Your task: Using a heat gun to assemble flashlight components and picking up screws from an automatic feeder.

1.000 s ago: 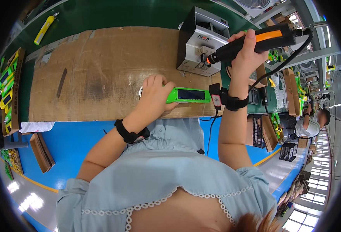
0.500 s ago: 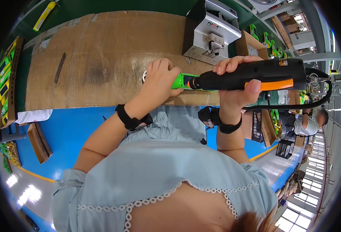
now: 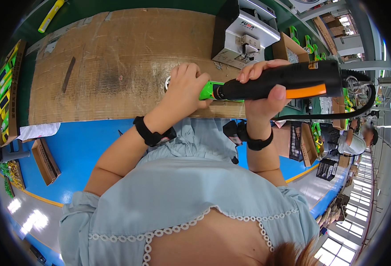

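On worn brown cardboard (image 3: 116, 66), the left hand (image 3: 184, 88) presses the glossy green part (image 3: 208, 91) flat while the right hand (image 3: 264, 95), now lower, grips the black-and-orange screwdriver (image 3: 284, 82).

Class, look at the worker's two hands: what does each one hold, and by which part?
The right hand grips the black-and-orange electric screwdriver around its body. The left hand holds the green device down at its left end.

Far right box: open brown cardboard box (image 3: 288, 48) beside the grey machine, small pieces inside.
Machine label: dark lettering patch (image 3: 247, 25) on the grey machine's sloped white face, far on the desk.
Left floor box: flat brown cardboard carton (image 3: 45, 161) on the blue floor, near left.
Left edge tray: brown cardboard tray (image 3: 14, 95) holding yellow and green pieces.
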`<state>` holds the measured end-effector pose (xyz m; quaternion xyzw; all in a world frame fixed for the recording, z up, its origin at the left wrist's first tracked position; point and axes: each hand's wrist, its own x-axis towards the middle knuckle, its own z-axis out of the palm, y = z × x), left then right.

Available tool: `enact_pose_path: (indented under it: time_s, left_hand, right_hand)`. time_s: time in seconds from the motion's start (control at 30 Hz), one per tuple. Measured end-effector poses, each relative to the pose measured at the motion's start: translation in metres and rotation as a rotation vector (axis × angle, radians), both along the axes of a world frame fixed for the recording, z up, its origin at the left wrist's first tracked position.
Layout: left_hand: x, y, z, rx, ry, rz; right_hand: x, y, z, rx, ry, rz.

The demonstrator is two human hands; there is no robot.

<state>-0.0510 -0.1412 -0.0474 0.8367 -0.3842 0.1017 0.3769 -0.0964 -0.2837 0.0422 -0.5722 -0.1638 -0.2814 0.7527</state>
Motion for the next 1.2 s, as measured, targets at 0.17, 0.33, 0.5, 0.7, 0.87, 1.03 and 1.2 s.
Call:
enact_pose_path:
  time_s: [0.17, 0.33, 0.5, 0.7, 0.87, 1.03, 1.2]
  left_hand:
    - [0.005, 0.001, 0.0, 0.01, -0.052, -0.004]
    - [0.009, 0.001, 0.009, 0.05, 0.07, -0.065]
    - [0.007, 0.01, 0.009, 0.032, 0.008, -0.156]
    - [-0.006, 0.025, 0.025, 0.223, -0.071, -0.16]
    - [-0.012, 0.049, 0.033, 0.247, -0.045, -0.122]
    - [-0.018, 0.09, 0.039, 0.374, -0.027, 0.042]
    - [-0.004, 0.115, 0.028, 0.437, -0.078, 0.166]
  right_hand:
    - [0.002, 0.011, -0.001, -0.079, 0.0, -0.009]
    - [0.0, 0.011, 0.0, -0.05, 0.024, 0.028]
    - [-0.003, 0.02, 0.0, -0.083, 0.105, -0.081]
    - [0.003, 0.004, 0.019, 0.06, 0.024, 0.033]
    - [0.0, -0.017, 0.042, 0.042, -0.01, -0.061]
    - [-0.016, -0.051, 0.032, 0.016, 0.069, -0.163]
    - [-0.039, -0.064, 0.001, -0.005, 0.179, -0.343]
